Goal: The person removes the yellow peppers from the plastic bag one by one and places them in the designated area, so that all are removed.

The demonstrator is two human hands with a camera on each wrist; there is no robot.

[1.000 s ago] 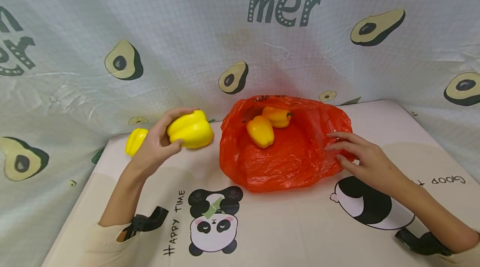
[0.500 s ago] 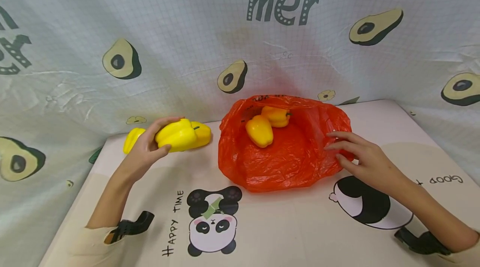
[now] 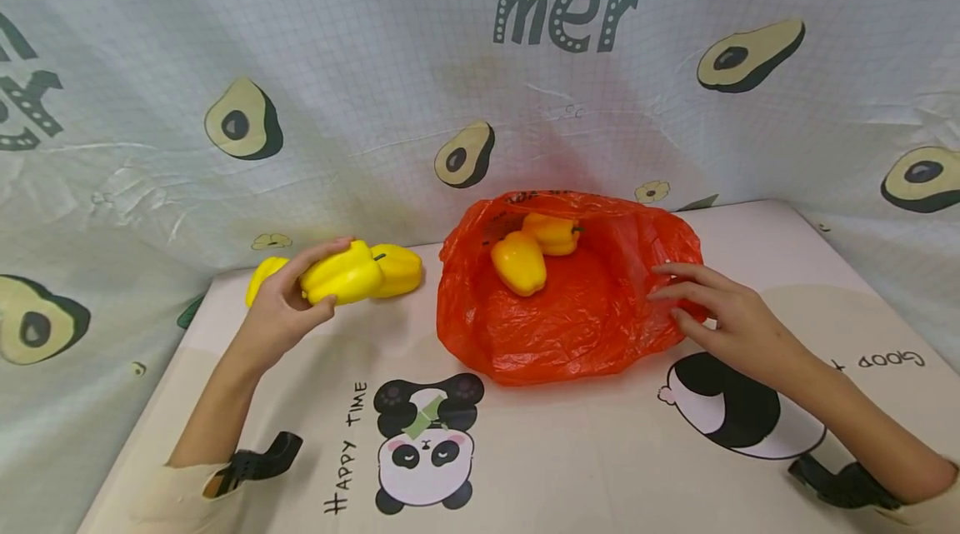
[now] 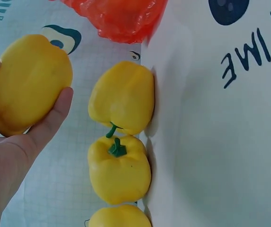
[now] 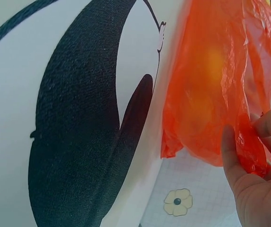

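The left hand (image 3: 279, 306) held a yellow pepper (image 3: 339, 276) above the surface (image 3: 577, 459), its long axis running roughly left to right, and the red bag (image 3: 555, 348) stood to its right, nearer the right hand (image 3: 738, 321), which pinched the bag's right edge. Another pepper (image 3: 402, 274) lay between the held one and the bag's mouth, where two peppers (image 3: 519, 263) rested inside. Behind the panda-printed surface hung a pale sheet (image 3: 352, 26) with avocados.
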